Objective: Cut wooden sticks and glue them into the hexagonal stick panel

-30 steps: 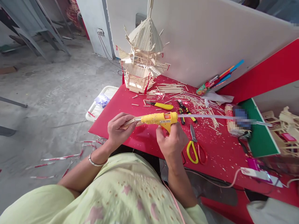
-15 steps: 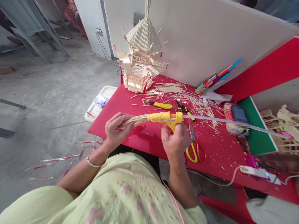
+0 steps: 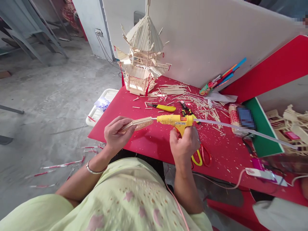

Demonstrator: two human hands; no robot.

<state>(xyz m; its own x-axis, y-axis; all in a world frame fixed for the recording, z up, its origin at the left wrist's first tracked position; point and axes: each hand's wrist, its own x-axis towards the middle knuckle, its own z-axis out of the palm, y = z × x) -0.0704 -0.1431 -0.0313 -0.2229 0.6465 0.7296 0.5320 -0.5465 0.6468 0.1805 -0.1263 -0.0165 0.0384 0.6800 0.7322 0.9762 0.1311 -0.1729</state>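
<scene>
My left hand (image 3: 119, 133) pinches a small panel of pale wooden sticks (image 3: 141, 122) above the table's near edge. In my right hand (image 3: 184, 142) is a yellow hot glue gun (image 3: 172, 120), gripped by its handle. Its nozzle points left, at the right end of the stick panel. Out of the gun's back runs a long translucent glue stick (image 3: 223, 123). Beyond my hands lie a yellow utility knife (image 3: 166, 107) and black-and-yellow pliers (image 3: 186, 109). Scissors with red and yellow handles (image 3: 204, 155) lie partly behind my right hand.
A stick-built pagoda model (image 3: 144, 41) stands on the red table (image 3: 149, 144), with loose wooden sticks (image 3: 174, 89) beside it. A green board (image 3: 264, 131), a power strip (image 3: 258, 175) and cords are on the right. A white tray (image 3: 90, 112) sits left of the table.
The glue gun has shifted right, so its nozzle is now at the panel's right end. My left hand still holds the panel. The view has shifted slightly.
</scene>
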